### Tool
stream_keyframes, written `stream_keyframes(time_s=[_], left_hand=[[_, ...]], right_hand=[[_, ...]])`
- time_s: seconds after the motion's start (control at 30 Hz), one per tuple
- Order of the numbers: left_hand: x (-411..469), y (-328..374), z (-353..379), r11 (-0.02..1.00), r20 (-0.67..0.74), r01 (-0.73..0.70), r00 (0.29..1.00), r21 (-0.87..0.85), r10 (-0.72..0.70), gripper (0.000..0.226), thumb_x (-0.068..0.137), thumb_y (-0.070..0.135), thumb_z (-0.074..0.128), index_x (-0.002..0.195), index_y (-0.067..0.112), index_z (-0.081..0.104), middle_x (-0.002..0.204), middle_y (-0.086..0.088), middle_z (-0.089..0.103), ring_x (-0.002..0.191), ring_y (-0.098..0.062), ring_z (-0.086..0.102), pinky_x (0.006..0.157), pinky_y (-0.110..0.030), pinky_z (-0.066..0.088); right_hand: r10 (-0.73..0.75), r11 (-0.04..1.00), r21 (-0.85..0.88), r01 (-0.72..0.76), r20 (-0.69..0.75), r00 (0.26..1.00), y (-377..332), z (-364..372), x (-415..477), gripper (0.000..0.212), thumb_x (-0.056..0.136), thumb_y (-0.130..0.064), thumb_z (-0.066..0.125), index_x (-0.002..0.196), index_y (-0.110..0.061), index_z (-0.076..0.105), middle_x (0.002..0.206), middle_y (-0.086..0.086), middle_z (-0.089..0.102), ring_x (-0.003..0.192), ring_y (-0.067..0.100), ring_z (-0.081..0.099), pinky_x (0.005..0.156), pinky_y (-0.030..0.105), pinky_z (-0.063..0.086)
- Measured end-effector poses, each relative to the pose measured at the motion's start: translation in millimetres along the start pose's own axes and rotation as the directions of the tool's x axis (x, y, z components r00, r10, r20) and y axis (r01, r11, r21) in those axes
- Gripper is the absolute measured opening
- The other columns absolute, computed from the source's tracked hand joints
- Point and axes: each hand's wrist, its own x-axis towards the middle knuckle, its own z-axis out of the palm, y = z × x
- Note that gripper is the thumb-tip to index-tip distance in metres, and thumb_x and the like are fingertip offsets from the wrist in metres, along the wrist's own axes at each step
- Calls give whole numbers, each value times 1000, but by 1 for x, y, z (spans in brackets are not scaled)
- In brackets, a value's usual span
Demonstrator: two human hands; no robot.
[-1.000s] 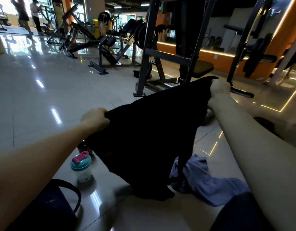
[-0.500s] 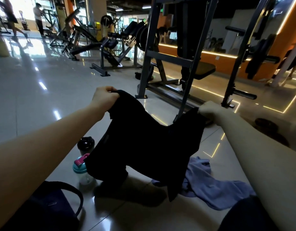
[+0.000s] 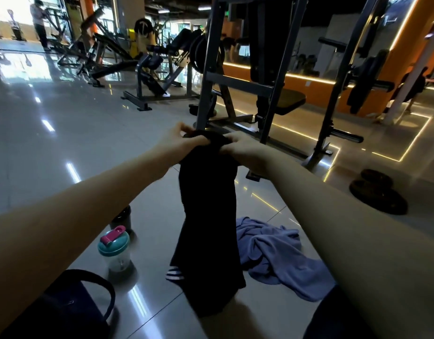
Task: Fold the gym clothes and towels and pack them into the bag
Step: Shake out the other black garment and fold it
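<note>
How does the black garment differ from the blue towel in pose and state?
The black garment hangs from the left hand and right hand, which grip its top; the blue towel lies on the floor, untouched. The garment forms a narrow strip; the towel is crumpled and spread. The garment shows white stripes low down; the towel is plain. Both are outside the bag.

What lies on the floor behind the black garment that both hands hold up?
A crumpled blue towel lies behind the black garment. The cloth hides the towel's left edge, and anything else behind it cannot be seen.
</note>
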Motion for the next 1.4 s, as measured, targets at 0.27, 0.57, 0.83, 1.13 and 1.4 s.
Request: stream_keyframes(time_s=[0.27,0.57,0.83,1.13,1.4], left_hand=[[-24,-74,39,981,300,150,937,125,-182,49,76,23,88,119,13,67,106,-3,76,93,-15,74,78,-24,58],[-4,-111,-7,908,195,183,943,377,-271,14,87,2,69,96,11,74,80,-2,70,77,-14,62,70,-25,47],[11,-87,-43,934,-407,107,912,341,45,22,91,8,56,111,15,58,96,-10,65,80,-28,63,70,-35,53],[9,-53,-54,877,-539,-91,757,471,368,28,92,7,52,114,12,67,106,-11,69,102,-31,63,93,-41,52],[11,-21,-35,856,-395,-359,773,372,496,26,91,-2,47,103,15,60,91,-5,61,85,-20,58,72,-32,48]], right_hand=[[-95,897,388,210,-293,951,-10,-18,-4,16,104,-16,49,112,-14,62,93,8,61,80,19,59,75,33,47],[99,712,639,291,-502,859,17,-76,-11,15,102,-21,49,111,-13,58,72,-1,53,53,11,54,50,25,43],[309,810,580,-84,-301,902,58,-98,-27,13,85,-2,56,85,-15,55,80,7,58,61,20,66,60,31,55],[239,941,170,-292,274,931,81,-94,-30,41,76,-3,73,115,-6,62,105,14,66,98,28,63,91,39,46],[478,864,-366,-346,382,791,83,-59,-26,58,79,-26,82,131,-17,59,127,5,68,121,24,62,109,48,44]])
